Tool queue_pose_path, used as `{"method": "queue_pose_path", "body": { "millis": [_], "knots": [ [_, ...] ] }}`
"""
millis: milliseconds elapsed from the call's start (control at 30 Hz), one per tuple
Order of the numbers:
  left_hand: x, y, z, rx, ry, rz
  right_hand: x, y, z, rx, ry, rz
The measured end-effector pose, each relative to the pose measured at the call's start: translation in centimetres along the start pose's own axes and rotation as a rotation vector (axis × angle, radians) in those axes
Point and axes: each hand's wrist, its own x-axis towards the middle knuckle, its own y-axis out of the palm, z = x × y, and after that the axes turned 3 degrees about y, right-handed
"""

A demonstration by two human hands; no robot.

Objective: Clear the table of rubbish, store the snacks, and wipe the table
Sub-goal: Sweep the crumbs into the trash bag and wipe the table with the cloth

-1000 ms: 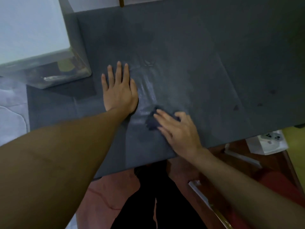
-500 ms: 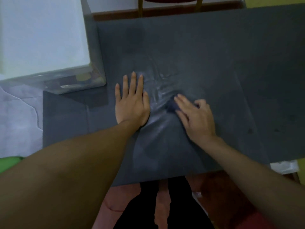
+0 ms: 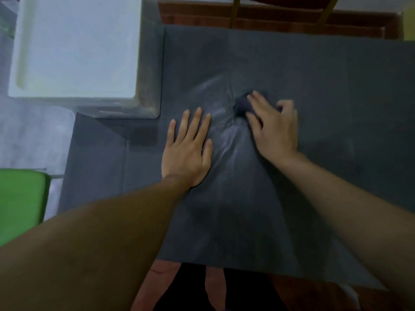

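A dark grey table with a smooth covering fills the view. My left hand lies flat on it with straight fingers, pressing the covering down. Just to its right, my right hand presses a small dark cloth onto the surface; only the cloth's left end shows past the fingertips. The covering is wrinkled and streaked between the two hands.
A clear plastic box with a white lid stands at the table's far left corner. A green object sits off the table's left side. Chair legs show beyond the far edge. My legs are below the near edge.
My right hand has pushed the cloth away from the near edge toward the middle of the table. The left hand has stayed flat. The camera has shifted, showing more of the far edge.
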Motion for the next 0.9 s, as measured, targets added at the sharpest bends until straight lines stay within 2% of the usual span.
{"method": "queue_pose_path", "body": {
  "millis": [67,133,267,333,533,600,700,767,833,900],
  "knots": [
    [0.0,0.0,0.0,0.003,-0.006,0.004,2.8,0.7,0.6,0.000,0.185,0.002],
    [0.0,0.0,0.0,0.008,-0.009,0.006,2.9,1.0,1.9,0.018,0.206,-0.011],
    [0.1,0.0,0.1,0.021,-0.011,0.018,1.4,1.0,1.3,0.057,-0.157,0.066],
    [0.1,0.0,0.0,0.015,-0.015,0.023,4.4,1.4,-0.5,0.024,-0.206,0.069],
    [0.1,-0.2,0.1,-0.001,-0.015,0.033,14.5,2.8,1.0,0.027,0.206,0.046],
    [0.1,-0.2,0.2,0.004,-0.018,0.037,13.5,2.8,2.7,0.063,0.146,0.049],
    [0.2,-0.1,0.2,0.011,-0.017,0.053,10.6,2.6,2.4,0.082,-0.159,0.133],
    [0.3,-0.2,0.3,0.014,-0.015,0.057,12.5,2.3,1.1,0.068,-0.280,0.176],
    [0.4,-0.3,0.4,0.016,-0.013,0.060,15.4,2.4,0.5,0.047,-0.218,0.186],
    [0.3,-0.4,0.4,0.019,-0.017,0.063,17.3,2.7,0.6,0.066,-0.052,0.170]
  ]
}}
